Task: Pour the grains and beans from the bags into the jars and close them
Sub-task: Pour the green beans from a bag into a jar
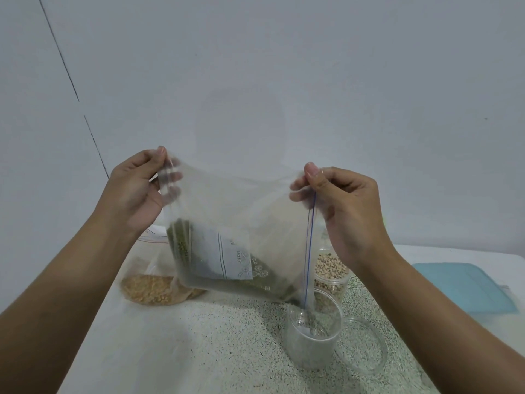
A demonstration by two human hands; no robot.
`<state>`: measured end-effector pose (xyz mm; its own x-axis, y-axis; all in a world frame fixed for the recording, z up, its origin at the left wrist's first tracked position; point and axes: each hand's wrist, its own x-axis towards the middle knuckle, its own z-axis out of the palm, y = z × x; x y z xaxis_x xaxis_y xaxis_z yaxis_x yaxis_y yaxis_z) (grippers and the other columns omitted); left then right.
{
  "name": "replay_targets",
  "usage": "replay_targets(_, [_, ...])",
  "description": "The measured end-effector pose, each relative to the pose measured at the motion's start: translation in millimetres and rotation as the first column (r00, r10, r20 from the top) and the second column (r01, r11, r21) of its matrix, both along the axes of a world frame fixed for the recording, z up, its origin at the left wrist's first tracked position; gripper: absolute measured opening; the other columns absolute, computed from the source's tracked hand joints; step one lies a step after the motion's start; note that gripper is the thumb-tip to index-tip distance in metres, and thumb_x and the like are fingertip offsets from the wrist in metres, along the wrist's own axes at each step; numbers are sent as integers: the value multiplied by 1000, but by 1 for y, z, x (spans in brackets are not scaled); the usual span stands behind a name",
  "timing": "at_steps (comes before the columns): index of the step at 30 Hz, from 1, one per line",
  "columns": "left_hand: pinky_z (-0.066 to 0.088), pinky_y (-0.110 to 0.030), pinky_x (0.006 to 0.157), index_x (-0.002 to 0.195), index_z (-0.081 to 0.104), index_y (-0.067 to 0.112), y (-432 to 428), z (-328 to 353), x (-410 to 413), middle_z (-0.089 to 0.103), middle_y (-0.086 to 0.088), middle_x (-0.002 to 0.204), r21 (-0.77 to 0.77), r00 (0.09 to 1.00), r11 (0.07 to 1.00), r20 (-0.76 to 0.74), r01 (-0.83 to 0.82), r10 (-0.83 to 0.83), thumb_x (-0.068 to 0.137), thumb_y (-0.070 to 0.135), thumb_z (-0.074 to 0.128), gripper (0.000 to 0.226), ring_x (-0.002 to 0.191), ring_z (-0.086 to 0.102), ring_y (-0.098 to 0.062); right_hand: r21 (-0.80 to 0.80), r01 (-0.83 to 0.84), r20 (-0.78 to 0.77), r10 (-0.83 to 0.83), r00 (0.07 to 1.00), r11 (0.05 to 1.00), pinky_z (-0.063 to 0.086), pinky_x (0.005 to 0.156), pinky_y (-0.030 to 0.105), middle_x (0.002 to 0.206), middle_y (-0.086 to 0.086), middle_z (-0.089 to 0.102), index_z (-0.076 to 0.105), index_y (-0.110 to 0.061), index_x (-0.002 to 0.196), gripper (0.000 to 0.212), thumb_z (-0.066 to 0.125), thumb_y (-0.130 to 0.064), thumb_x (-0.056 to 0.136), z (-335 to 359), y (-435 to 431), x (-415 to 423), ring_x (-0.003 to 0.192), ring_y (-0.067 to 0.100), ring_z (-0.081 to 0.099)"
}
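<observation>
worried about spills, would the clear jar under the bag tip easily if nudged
Likely light: the jar looks thin, clear and nearly empty, so the bag could shift it. Its wide base probably resists tipping.

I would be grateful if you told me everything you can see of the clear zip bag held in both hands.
The zip bag is clear, thin, limp plastic with a blue zip line down its right edge and a white printed label panel. Small green beans lie pooled along its low side. It hangs in the air, turned sideways, its lower right corner pointing into an open clear jar. The left hand pinches its upper left corner, the right hand its upper right.
</observation>
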<state>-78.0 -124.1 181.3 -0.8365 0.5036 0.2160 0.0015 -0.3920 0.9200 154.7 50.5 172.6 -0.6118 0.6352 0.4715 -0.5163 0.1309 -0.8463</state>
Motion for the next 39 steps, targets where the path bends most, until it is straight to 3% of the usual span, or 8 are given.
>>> replay_targets(16, [52,-28,59,74,70,19,2,12,10,71,3,80,-1,999,1000,-35,13,-13,99,24,62,26,67,65,-14,-28,-7,-23,6,1000,1000,42,67,32,78,12,71,76,-10,70,22,71,-25,86,1,2,9,68,26,67])
replay_targets(39, [49,-27,56,77,67,17,3,17,10,69,2,81,5,1000,1000,-24,18,-17,98,24,62,22,66,65,-15,-37,-5,-25,4,1000,999,43,65,29,77,11,71,76,-12,69,22,70,-23,87,4,-2,11,68,25,67])
